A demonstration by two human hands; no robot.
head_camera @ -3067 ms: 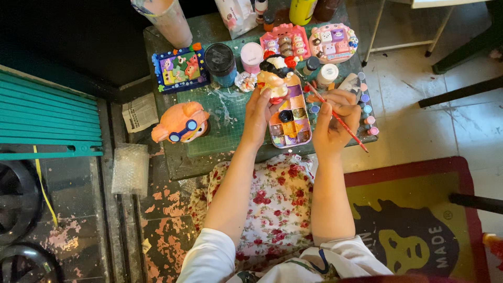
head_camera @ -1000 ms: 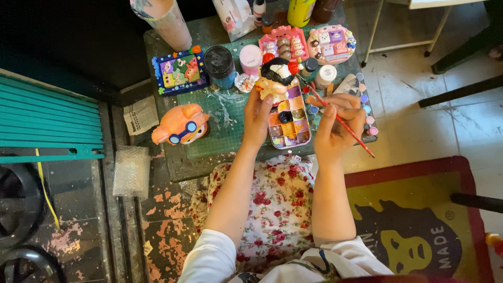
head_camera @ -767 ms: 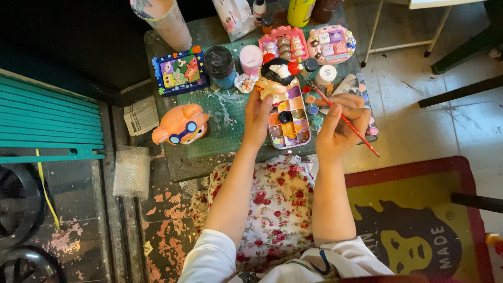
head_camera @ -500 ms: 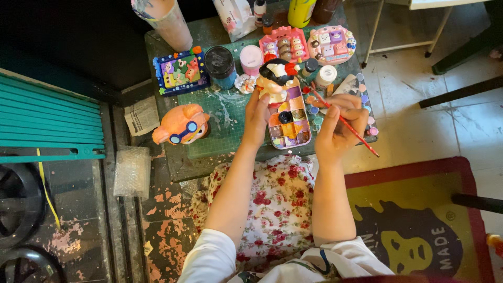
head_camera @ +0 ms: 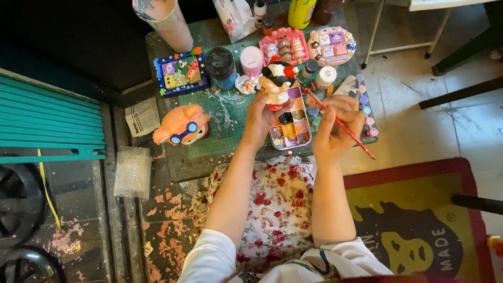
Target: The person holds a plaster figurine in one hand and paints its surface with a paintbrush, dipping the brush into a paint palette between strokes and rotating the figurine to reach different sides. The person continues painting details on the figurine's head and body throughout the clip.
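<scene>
Both forearms are being extended forward, bare below pushed-up white sleeves, elbows bent. Left hand (head_camera: 260, 116) is being held raised, fingers curled closed in a grip, thumb toward the body. Right hand (head_camera: 337, 126) is being kept just beside it, fingers pinched together in a pen-style hold.

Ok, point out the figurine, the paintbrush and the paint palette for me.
figurine (head_camera: 276, 84), head view, on its black-haired head.
paintbrush (head_camera: 356, 139), head view, on its red handle.
paint palette (head_camera: 291, 128), head view, on its colour wells.
</scene>
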